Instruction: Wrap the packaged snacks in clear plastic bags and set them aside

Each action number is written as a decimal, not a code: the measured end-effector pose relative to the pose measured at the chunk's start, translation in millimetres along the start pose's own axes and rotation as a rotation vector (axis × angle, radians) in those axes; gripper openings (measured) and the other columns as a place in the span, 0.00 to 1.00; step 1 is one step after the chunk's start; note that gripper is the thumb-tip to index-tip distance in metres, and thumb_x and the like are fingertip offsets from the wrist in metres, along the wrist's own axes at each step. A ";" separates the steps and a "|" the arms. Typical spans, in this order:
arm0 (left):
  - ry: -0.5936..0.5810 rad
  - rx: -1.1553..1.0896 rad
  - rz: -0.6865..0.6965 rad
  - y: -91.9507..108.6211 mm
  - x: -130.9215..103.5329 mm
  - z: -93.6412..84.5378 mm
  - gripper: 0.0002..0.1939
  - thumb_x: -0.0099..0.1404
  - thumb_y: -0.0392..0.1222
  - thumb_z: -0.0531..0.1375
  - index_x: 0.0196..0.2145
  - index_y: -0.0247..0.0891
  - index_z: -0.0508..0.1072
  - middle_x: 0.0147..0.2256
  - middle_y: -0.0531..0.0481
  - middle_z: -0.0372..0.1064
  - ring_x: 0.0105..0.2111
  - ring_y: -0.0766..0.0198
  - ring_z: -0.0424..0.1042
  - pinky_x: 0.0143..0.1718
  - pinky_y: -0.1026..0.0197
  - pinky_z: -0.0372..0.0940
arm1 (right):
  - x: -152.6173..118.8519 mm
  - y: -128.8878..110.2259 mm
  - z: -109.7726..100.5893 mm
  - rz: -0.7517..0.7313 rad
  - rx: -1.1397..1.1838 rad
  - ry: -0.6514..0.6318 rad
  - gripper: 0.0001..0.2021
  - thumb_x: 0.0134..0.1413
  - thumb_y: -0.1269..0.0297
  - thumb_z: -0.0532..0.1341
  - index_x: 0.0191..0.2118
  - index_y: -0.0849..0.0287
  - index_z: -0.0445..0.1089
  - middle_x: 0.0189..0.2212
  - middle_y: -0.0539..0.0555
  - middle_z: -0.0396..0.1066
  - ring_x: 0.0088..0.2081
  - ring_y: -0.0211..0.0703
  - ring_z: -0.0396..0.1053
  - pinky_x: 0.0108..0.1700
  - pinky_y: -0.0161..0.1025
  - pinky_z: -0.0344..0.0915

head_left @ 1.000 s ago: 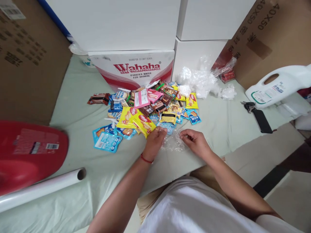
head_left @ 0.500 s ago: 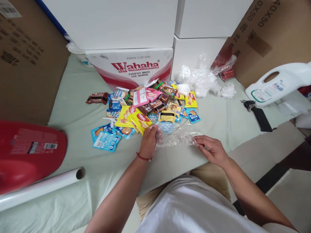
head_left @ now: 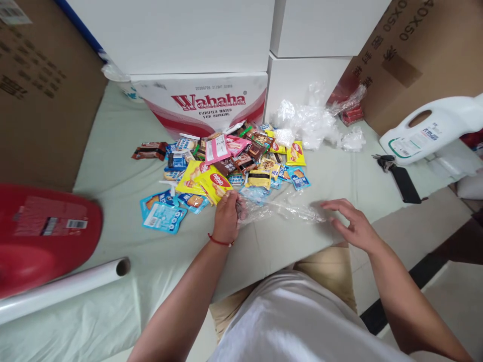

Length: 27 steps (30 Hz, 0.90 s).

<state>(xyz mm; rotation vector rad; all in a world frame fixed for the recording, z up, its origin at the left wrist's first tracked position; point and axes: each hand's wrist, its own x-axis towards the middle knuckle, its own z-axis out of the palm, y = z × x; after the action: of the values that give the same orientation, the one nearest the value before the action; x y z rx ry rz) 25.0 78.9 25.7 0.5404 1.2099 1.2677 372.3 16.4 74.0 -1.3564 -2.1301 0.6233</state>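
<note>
My left hand is closed on one end of a clear plastic bag, which stretches right across the cloth. Just off the bag's far end is my right hand, fingers apart and holding nothing. Beyond my left hand lies a heap of small packaged snacks. Two yellow nabati packets rest at its near side, right behind my left fingers. Light-blue snack packets lie flat to the left. A pink packet and brown wafer packets sit higher in the pile.
Behind the heap stands a Wahaha water carton. Crumpled clear plastic lies to its right. Farther right are a white detergent bottle and keys with a black fob. A red container and a white roll are at left.
My right hand has let go of the bag's end and moved right, its fingers opening. The bag lies more stretched out, and my left hand still grips it.
</note>
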 end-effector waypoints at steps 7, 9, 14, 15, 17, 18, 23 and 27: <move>-0.063 0.056 0.057 -6.1 -2.9 1.6 0.20 0.62 0.59 0.65 0.28 0.41 0.66 0.22 0.58 0.63 0.18 0.71 0.58 0.16 0.67 0.53 | 58.1 -49.1 33.4 0.086 -0.119 -0.005 0.23 0.67 0.47 0.62 0.60 0.55 0.70 0.52 0.60 0.76 0.54 0.55 0.71 0.56 0.50 0.68; -0.084 0.079 0.056 -8.3 -3.7 1.2 0.20 0.63 0.59 0.64 0.28 0.41 0.67 0.22 0.58 0.63 0.17 0.71 0.58 0.16 0.67 0.52 | 78.5 -63.2 56.0 0.120 -0.187 -0.147 0.26 0.62 0.44 0.66 0.56 0.58 0.73 0.48 0.61 0.78 0.51 0.58 0.71 0.51 0.50 0.69; -0.126 0.090 0.035 -8.3 -3.8 -1.0 0.18 0.65 0.57 0.62 0.29 0.39 0.72 0.22 0.56 0.66 0.18 0.69 0.61 0.18 0.65 0.55 | 96.7 -76.3 94.8 0.022 -0.165 -0.049 0.10 0.63 0.61 0.68 0.48 0.56 0.78 0.38 0.57 0.77 0.44 0.51 0.70 0.46 0.45 0.67; -0.138 0.089 0.027 -7.2 -3.5 -1.5 0.17 0.65 0.57 0.62 0.30 0.39 0.74 0.22 0.55 0.67 0.19 0.68 0.62 0.18 0.65 0.56 | 94.5 -75.6 96.9 -0.032 -0.129 0.013 0.07 0.65 0.65 0.65 0.46 0.56 0.78 0.37 0.56 0.76 0.42 0.49 0.70 0.45 0.43 0.67; -0.159 0.082 0.007 -4.4 -2.8 -2.3 0.18 0.65 0.57 0.62 0.31 0.37 0.76 0.23 0.54 0.69 0.19 0.68 0.64 0.19 0.65 0.56 | 87.0 -72.0 96.0 -0.122 -0.067 0.105 0.08 0.68 0.68 0.61 0.45 0.56 0.78 0.35 0.55 0.73 0.39 0.44 0.70 0.41 0.39 0.67; -0.168 0.077 -0.005 -3.0 -2.4 -2.6 0.19 0.65 0.57 0.61 0.32 0.37 0.76 0.24 0.53 0.70 0.19 0.68 0.65 0.19 0.65 0.56 | 82.2 -69.6 93.5 -0.150 -0.049 0.130 0.08 0.69 0.69 0.60 0.46 0.56 0.78 0.35 0.54 0.71 0.37 0.42 0.71 0.38 0.37 0.67; -0.169 0.052 -0.051 -0.2 -2.0 -3.4 0.19 0.63 0.58 0.63 0.32 0.36 0.75 0.24 0.52 0.72 0.19 0.70 0.66 0.19 0.66 0.54 | 53.1 -60.8 74.4 -0.264 -0.067 0.160 0.09 0.69 0.72 0.59 0.49 0.56 0.75 0.34 0.52 0.68 0.33 0.37 0.70 0.34 0.33 0.66; -0.149 0.057 -0.089 0.6 -2.6 -4.3 0.19 0.62 0.57 0.64 0.31 0.37 0.74 0.23 0.53 0.72 0.19 0.70 0.67 0.20 0.67 0.57 | 24.4 -64.8 68.7 -0.382 -0.212 0.141 0.10 0.69 0.74 0.58 0.49 0.58 0.74 0.32 0.52 0.69 0.31 0.38 0.66 0.32 0.34 0.62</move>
<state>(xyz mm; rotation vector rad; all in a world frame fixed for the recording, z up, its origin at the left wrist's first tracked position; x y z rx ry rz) 21.3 75.4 25.7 0.6055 1.1356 1.1014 275.3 7.0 68.0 -1.0163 -2.3006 0.1481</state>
